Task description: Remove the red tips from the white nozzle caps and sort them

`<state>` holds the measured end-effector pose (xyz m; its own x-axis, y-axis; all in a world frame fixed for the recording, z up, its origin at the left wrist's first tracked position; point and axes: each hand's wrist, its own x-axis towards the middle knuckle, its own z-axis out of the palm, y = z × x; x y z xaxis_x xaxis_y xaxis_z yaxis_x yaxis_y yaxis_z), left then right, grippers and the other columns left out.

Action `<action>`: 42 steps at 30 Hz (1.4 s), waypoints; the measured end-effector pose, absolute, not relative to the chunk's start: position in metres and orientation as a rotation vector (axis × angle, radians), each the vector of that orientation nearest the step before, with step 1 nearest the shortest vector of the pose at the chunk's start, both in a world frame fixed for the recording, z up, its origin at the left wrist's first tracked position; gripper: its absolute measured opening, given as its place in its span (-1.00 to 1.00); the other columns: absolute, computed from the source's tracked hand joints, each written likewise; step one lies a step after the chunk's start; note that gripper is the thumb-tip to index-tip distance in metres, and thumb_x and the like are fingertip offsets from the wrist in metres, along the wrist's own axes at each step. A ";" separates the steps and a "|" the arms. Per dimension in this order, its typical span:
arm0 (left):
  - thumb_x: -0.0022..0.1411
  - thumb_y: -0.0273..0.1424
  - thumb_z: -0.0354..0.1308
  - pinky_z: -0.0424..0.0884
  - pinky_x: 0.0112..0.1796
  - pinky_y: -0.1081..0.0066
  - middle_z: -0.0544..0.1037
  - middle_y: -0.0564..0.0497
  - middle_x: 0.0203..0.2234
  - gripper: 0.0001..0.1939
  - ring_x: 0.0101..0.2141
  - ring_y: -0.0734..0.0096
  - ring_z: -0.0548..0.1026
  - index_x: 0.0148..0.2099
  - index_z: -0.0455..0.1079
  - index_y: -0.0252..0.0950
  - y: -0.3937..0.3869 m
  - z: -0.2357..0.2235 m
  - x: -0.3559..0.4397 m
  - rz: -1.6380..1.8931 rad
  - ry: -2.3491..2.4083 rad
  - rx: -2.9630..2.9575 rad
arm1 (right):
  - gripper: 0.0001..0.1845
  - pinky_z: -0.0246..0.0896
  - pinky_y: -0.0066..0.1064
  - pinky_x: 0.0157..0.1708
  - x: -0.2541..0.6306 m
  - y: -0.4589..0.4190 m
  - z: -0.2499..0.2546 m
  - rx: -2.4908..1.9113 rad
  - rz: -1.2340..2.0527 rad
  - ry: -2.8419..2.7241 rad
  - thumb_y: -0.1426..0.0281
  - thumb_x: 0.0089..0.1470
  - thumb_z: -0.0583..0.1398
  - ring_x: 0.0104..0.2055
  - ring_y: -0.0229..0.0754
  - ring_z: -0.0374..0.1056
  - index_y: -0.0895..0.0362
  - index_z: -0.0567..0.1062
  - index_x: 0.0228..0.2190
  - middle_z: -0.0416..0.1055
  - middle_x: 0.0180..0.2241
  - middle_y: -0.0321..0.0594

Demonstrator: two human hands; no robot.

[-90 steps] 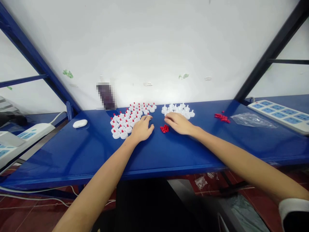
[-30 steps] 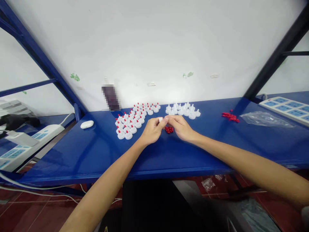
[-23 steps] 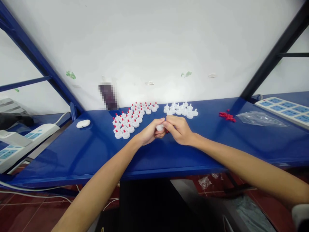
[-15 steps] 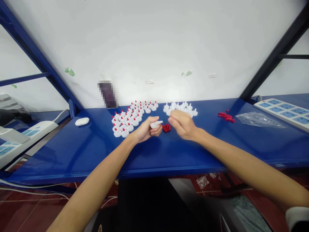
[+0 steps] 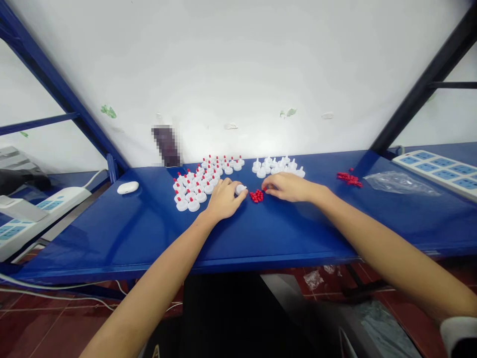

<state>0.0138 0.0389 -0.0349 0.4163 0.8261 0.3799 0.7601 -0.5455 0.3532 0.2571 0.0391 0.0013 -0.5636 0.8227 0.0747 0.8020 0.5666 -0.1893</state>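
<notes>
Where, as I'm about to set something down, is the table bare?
Bare: blue table in front, between the forearms; and between the white case and red-tipped pieces. Crowded: centre, where left hand and right hand flank a red pile, plain white pieces behind.

Cap is partly hidden by L hand. Dark item is blurred; R-side power strip is cut off @ edge.

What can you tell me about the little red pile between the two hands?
The red pile is a loose heap of small, stubby, bright red pieces, plastic by their look, lying jumbled on the blue tabletop. The left hand and right hand flank it closely; whether fingertips touch it is unclear.
</notes>
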 end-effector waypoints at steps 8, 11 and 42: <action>0.33 0.00 -0.05 0.24 -0.02 0.08 0.47 -0.20 -0.13 -0.43 -0.02 -0.04 0.39 0.17 0.32 -0.31 0.039 -0.036 0.012 0.592 1.529 2.562 | -0.72 0.26 -0.34 -0.24 0.258 0.040 0.003 -1.317 0.296 -2.668 0.48 0.13 0.15 -0.23 -0.10 0.46 0.12 0.59 -0.14 0.58 -0.22 -0.13; 0.28 -0.05 0.06 0.29 -0.14 0.17 0.48 -0.13 -0.24 -0.43 -0.16 0.05 0.44 0.19 0.23 -0.31 0.037 -0.031 0.011 0.639 1.462 2.553 | -0.70 0.27 -0.32 -0.22 0.257 0.038 0.006 -1.333 0.312 -2.687 0.48 0.14 0.15 -0.22 -0.09 0.45 0.15 0.58 -0.12 0.58 -0.21 -0.10; 0.28 -0.38 0.01 0.33 -0.21 0.28 0.52 -0.01 -0.40 -0.76 -0.29 0.29 0.40 -0.44 0.35 -0.26 0.033 -0.023 0.011 0.701 1.130 2.768 | -0.79 0.17 -0.35 -0.27 0.252 0.034 0.006 -1.332 0.108 -2.632 0.42 0.20 0.07 -0.26 -0.10 0.39 0.13 0.52 -0.27 0.52 -0.29 -0.12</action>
<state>0.0111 0.0333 -0.0227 0.6254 0.6787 0.3850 0.6465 -0.7270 0.2314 0.2519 0.0337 0.0062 -0.5783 0.8044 0.1358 0.7906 0.5937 -0.1500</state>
